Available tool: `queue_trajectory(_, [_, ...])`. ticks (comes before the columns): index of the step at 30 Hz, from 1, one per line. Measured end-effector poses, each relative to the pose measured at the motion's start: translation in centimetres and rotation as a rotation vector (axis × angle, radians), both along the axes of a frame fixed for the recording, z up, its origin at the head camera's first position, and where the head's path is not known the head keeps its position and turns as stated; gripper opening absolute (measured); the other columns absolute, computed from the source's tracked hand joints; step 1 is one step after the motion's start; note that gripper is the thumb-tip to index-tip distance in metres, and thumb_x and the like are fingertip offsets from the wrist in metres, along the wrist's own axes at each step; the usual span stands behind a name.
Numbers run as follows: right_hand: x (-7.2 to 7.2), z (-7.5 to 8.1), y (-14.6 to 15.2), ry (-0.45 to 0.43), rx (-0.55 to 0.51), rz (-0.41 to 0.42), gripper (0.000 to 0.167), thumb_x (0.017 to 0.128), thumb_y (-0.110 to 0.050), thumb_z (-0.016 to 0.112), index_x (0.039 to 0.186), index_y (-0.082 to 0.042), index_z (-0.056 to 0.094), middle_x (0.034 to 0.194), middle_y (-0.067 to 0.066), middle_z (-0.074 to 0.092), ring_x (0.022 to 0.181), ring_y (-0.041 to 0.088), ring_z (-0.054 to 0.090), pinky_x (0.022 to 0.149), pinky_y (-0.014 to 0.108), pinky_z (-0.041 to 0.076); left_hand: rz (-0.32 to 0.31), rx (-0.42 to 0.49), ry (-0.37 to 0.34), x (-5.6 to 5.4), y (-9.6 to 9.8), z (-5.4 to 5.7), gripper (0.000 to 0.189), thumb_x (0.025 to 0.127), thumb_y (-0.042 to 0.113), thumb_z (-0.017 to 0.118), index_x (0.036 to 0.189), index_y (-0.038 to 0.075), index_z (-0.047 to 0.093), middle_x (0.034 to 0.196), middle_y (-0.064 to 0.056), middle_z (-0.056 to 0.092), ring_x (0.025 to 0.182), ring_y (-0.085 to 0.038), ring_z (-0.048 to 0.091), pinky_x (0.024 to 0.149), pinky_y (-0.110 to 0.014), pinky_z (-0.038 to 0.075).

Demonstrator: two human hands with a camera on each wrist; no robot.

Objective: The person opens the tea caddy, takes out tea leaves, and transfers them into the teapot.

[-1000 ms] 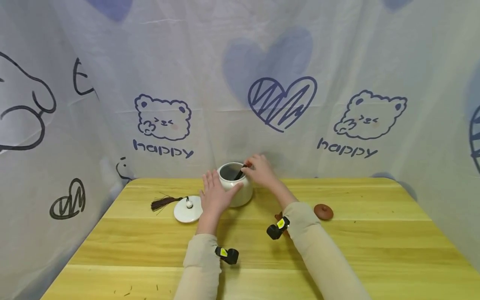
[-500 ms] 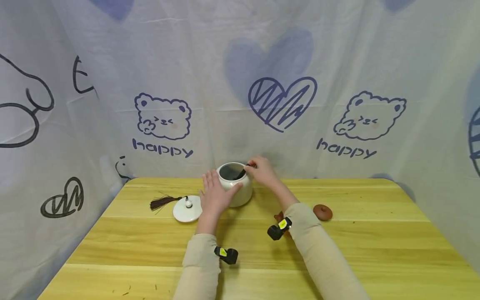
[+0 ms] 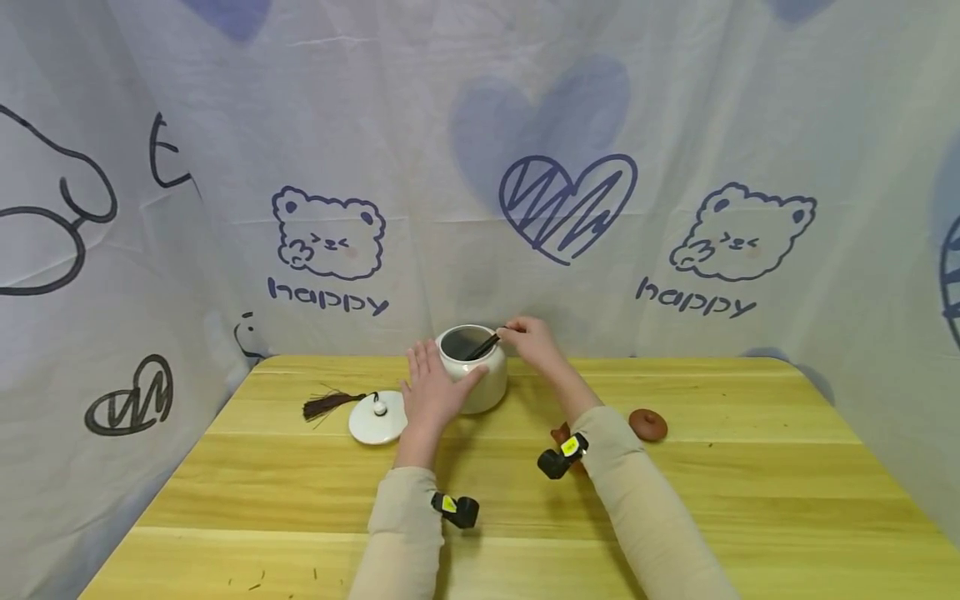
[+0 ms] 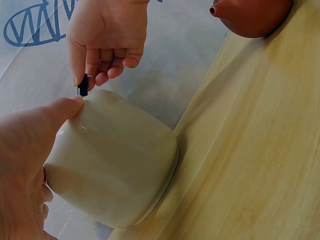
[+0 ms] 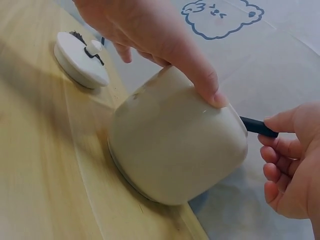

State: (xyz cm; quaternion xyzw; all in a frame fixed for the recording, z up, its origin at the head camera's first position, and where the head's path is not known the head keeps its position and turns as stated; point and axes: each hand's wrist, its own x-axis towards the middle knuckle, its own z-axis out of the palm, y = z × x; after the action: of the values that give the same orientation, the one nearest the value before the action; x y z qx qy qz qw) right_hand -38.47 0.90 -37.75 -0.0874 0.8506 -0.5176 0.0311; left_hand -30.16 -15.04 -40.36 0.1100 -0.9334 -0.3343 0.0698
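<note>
A white ceramic jar (image 3: 486,390) without its lid stands near the table's back edge. My left hand (image 3: 432,392) holds its left side, thumb across the front just below the rim. Between thumb and fingertips, my right hand (image 3: 534,343) pinches the end of a slim black handle (image 5: 257,126). That black stick-like tool leans over the jar's right rim, and its lower end is hidden inside. Left of the jar lies its white lid (image 3: 371,427), with a dark tassel (image 3: 326,406) tied at the knob.
A reddish-brown clay teapot (image 4: 255,16) sits behind my right wrist, mostly covered in the head view. Its small round lid (image 3: 648,425) lies to the right. Dark tea-like bits (image 3: 257,581) are scattered at the front left. A printed cloth (image 3: 450,208) hangs behind the table.
My right hand has shifted slightly right and away from the opening, and the black tool lies flatter with more of it showing. The left hand stays on the jar.
</note>
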Motion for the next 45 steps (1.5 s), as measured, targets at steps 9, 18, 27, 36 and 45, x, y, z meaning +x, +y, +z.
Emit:
queue_trajectory(9, [0.2,0.5,0.5,0.009,-0.04,-0.038,0.027,0.096,-0.021,0.06,0.104,0.003,0.067,0.103,0.013,0.064,0.091,0.021,0.052,0.075,0.027,0.042,-0.001,-0.007,0.001,-0.2,0.2,0.3,0.112,0.083,0.072,0.055,0.157,0.007,0.003,0.165,-0.015,0.0,0.153,-0.03,-0.007,0.121,-0.062,0.005])
queue_trajectory(18, [0.2,0.6,1.2,0.006,-0.074,-0.07,0.027,0.096,-0.022,0.059,0.106,0.003,0.067,0.105,0.013,0.063,0.089,0.02,0.05,0.073,0.027,0.04,0.003,-0.003,-0.002,-0.2,0.1,0.2,0.112,0.082,0.072,0.055,0.157,0.007,0.005,0.165,-0.016,0.002,0.153,-0.03,-0.007,0.12,-0.063,0.006])
queue_trajectory(27, [0.4,0.6,1.9,-0.01,-0.064,-0.077,0.029,0.097,-0.023,0.058,0.113,0.001,0.064,0.115,0.016,0.063,0.097,0.024,0.053,0.082,0.034,0.046,0.005,-0.019,-0.003,-0.1,-0.2,-0.1,0.112,0.082,0.073,0.054,0.157,0.007,0.003,0.165,-0.016,0.0,0.153,-0.032,-0.005,0.12,-0.063,0.006])
queue_trajectory(36, [0.5,0.2,2.5,0.007,-0.05,-0.091,0.026,0.097,-0.024,0.059,0.11,-0.002,0.066,0.108,0.013,0.063,0.089,0.021,0.051,0.074,0.03,0.043,0.0,0.005,-0.013,-0.2,-0.1,-0.3,0.113,0.082,0.073,0.055,0.157,0.008,0.002,0.165,-0.016,-0.001,0.153,-0.032,-0.006,0.12,-0.063,0.005])
queue_trajectory(45, [0.7,0.7,3.1,-0.011,-0.06,-0.097,0.026,0.098,-0.024,0.058,0.111,-0.002,0.065,0.11,0.014,0.062,0.091,0.022,0.052,0.074,0.03,0.044,0.001,0.008,-0.01,-0.1,0.2,-0.2,0.112,0.083,0.071,0.055,0.157,0.006,0.003,0.165,-0.017,-0.001,0.153,-0.033,-0.004,0.12,-0.064,0.006])
